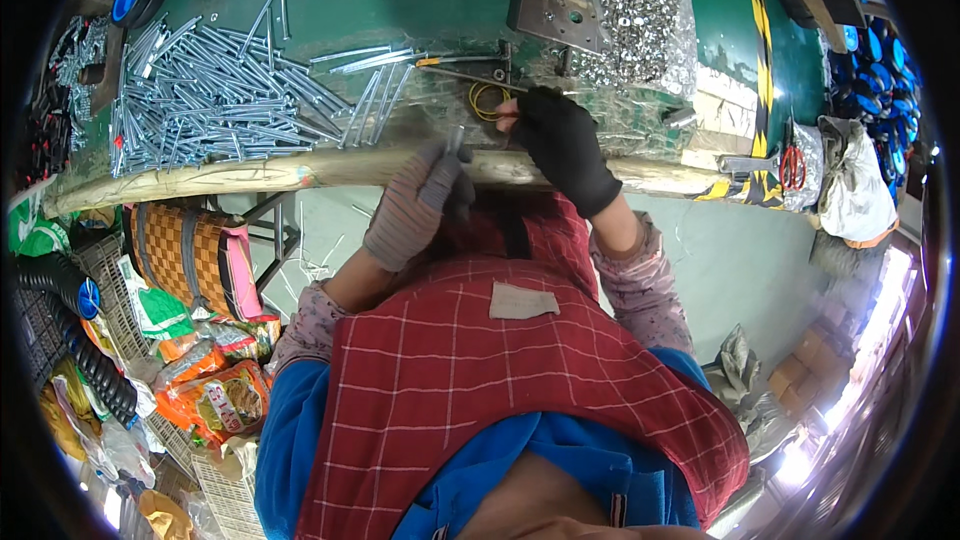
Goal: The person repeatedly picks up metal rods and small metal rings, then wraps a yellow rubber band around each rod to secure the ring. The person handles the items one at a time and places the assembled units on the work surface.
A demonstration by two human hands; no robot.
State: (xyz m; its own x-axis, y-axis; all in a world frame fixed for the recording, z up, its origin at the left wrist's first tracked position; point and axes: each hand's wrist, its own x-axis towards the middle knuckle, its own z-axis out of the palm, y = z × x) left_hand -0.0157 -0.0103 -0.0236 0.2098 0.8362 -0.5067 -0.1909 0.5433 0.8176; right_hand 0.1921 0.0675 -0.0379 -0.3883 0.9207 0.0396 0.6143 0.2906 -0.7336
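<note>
My left hand (412, 202), in a grey striped glove, is closed around a silver bolt (456, 137) whose upper end sticks out above the fingers. It is held just before the bench's front edge. My right hand (568, 145), in a black glove with bare fingertips, hovers over that edge with fingers drawn together; what they hold, if anything, is hidden. Next to those fingertips lies a loop of yellow cord (487, 100). A slim metal tool with a yellow and black grip (432, 61) lies just beyond. Several long bolts (375, 105) lie side by side left of it.
A big heap of long bolts (220, 90) covers the bench's left side. Small nuts (640, 15) fill a clear plastic sheet at the back right, beside a metal plate (560, 15). Red-handled scissors (792, 168) hang at the right edge. A checkered bag (190, 255) stands below left.
</note>
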